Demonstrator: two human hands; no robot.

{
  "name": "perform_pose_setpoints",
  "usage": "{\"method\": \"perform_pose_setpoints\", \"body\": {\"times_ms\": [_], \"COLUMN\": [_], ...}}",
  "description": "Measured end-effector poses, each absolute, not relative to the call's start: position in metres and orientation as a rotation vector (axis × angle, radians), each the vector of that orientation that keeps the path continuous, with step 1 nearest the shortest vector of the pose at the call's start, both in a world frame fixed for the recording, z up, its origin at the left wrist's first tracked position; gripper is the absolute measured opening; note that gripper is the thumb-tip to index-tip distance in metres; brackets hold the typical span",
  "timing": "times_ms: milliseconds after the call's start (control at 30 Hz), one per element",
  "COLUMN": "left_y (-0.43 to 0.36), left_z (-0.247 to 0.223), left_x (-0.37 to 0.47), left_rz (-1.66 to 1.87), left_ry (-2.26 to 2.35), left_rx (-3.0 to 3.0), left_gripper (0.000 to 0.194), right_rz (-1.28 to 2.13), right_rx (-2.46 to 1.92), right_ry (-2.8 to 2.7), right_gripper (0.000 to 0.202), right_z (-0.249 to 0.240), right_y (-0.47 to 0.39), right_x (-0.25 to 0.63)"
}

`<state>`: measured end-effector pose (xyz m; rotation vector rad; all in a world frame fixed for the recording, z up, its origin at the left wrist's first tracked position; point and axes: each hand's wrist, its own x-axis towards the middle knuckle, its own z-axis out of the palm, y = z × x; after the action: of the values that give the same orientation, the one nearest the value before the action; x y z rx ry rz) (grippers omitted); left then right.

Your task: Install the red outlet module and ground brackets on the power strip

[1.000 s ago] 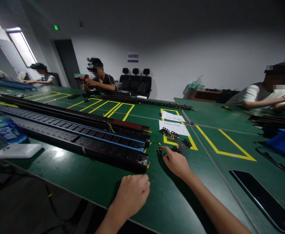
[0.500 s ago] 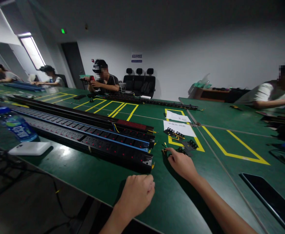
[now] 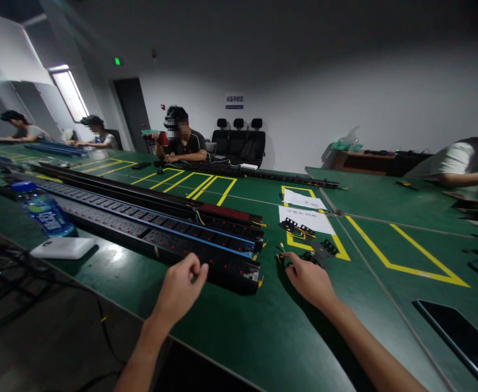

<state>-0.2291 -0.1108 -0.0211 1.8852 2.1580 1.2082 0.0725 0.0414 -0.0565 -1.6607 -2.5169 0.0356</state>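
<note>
My left hand [image 3: 182, 286] hovers at the near side of the front black power strip [image 3: 218, 267], its fingers curled in and nothing showing in them. Rows of red dots run along the strip, and short yellow wires stick out of its right end. My right hand [image 3: 310, 279] is low over the table, right of the strip ends. Its thumb and forefinger are closed at a small dark piece with yellow on it [image 3: 280, 257]; the exact kind is too small to make out. Black flat brackets with square holes [image 3: 324, 249] lie just beyond that hand.
A blue-capped bottle [image 3: 45, 209] and a white flat box [image 3: 63, 247] stand at left. Paper sheets [image 3: 310, 219] lie within yellow tape. A phone-like dark slab [image 3: 459, 343] is at right. Co-workers [image 3: 184, 136] sit around the green table [image 3: 231, 326].
My left hand has moved left and up from the table front to beside the power strip. My right hand stays at the small piece. The view has shifted slightly.
</note>
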Motion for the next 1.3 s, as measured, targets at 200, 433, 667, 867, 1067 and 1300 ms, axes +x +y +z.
{"method": "perform_pose_setpoints", "body": {"times_ms": [200,433,667,867,1067,1300], "left_y": [-0.109,-0.105,-0.107,-0.108,-0.108,-0.109], "left_z": [-0.033,-0.038,-0.041,-0.044,-0.045,-0.042], "left_x": [-0.326,-0.351,-0.351,-0.356,-0.357,-0.35], "left_rz": [1.448,1.354,1.4,1.398,1.396,1.418], "left_ry": [2.634,2.532,2.514,2.523,2.489,2.47], "left_rx": [1.52,1.429,1.498,1.541,1.576,1.544], "left_gripper": [0.022,0.03,0.033,0.036,0.035,0.032], "right_rz": [0.017,0.042,0.054,0.069,0.049,0.055], "right_rx": [-1.697,-1.684,-1.703,-1.701,-1.687,-1.688], "right_ry": [-2.519,-2.517,-2.52,-2.522,-2.528,-2.541], "right_gripper": [0.037,0.038,0.04,0.04,0.04,0.04], "right_z": [-0.057,-0.056,-0.055,-0.058,-0.06,-0.058], "right_y": [0.041,0.042,0.041,0.043,0.044,0.043], "right_x": [0.069,0.07,0.071,0.072,0.073,0.073]}}
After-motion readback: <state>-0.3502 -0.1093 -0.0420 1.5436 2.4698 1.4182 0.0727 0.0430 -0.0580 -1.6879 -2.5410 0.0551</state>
